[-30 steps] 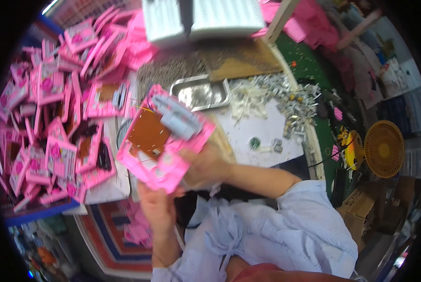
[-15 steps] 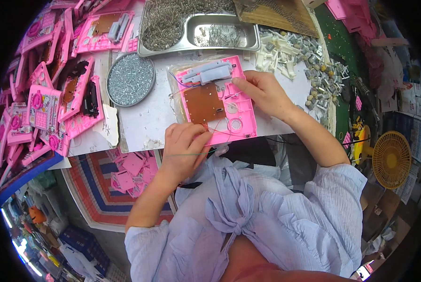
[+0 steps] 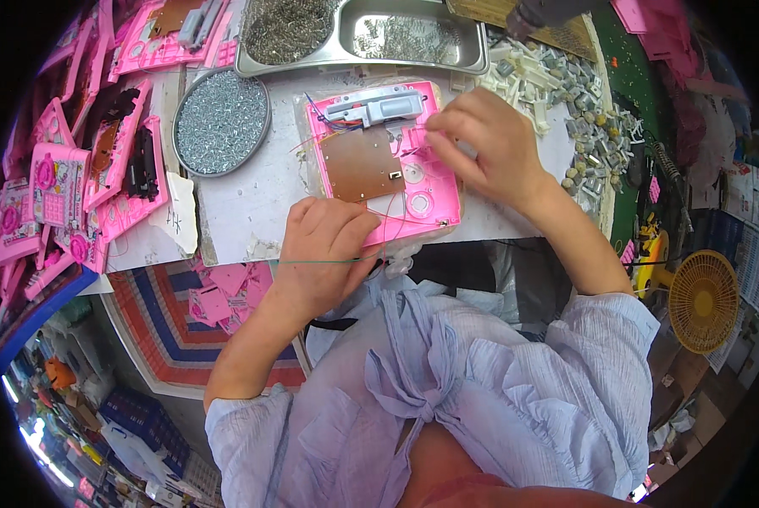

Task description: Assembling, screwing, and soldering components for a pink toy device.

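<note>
A pink plastic toy casing (image 3: 437,190) lies open, inner side up, on the white table in front of me. It holds a brown circuit board (image 3: 358,165), a grey plastic module (image 3: 388,108) along its far edge, and thin coloured wires. My left hand (image 3: 324,245) is closed on the casing's near left corner, with a green wire crossing the fingers. My right hand (image 3: 491,144) is over the casing's right side, its thumb and fingers bent close together. Whatever those fingertips hold is too small to make out.
Pink casings (image 3: 62,182) are heaped at the left, beside a round dish (image 3: 221,123) of small screws. A steel tray (image 3: 362,63) of metal parts stands at the back. White and grey parts (image 3: 595,127) lie right, below a dark hanging tool (image 3: 545,15).
My right hand has lifted off the casing's far right corner, its fingers bent inward. The grey module sits straighter along the far edge. A dark tool now shows at the top.
</note>
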